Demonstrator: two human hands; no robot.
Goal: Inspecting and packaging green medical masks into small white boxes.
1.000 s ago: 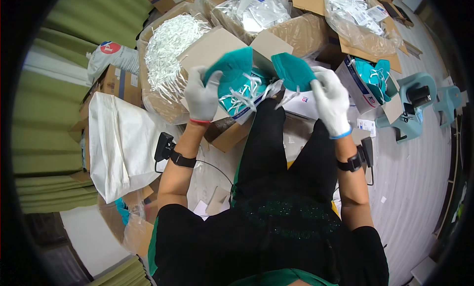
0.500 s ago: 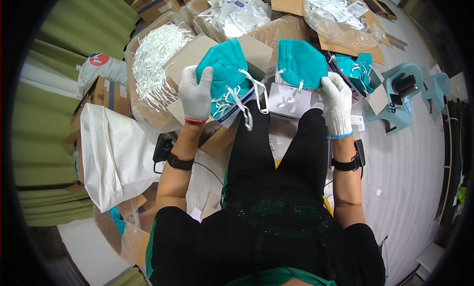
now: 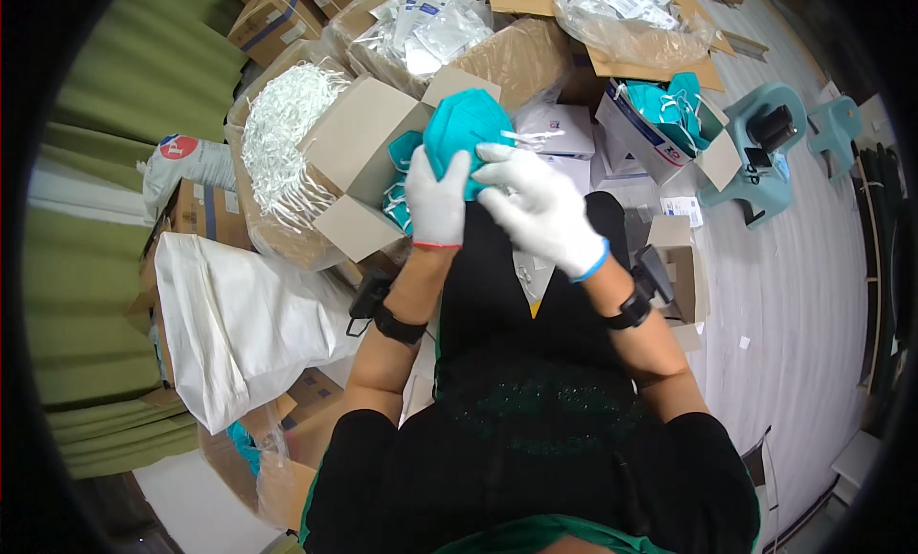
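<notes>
Mask [image 3: 467,124] right of strap pile [image 3: 287,138]

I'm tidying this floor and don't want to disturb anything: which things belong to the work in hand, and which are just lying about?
Seemingly in use:
- teal mask, held by the left hand, with the right hand at its edge
- open carton with more masks

Seemingly lying about:
- white sack
- pale blue stool
- white scrap

bright even light, soft shadows, fisheye-bent edges, darkened black corners
</notes>
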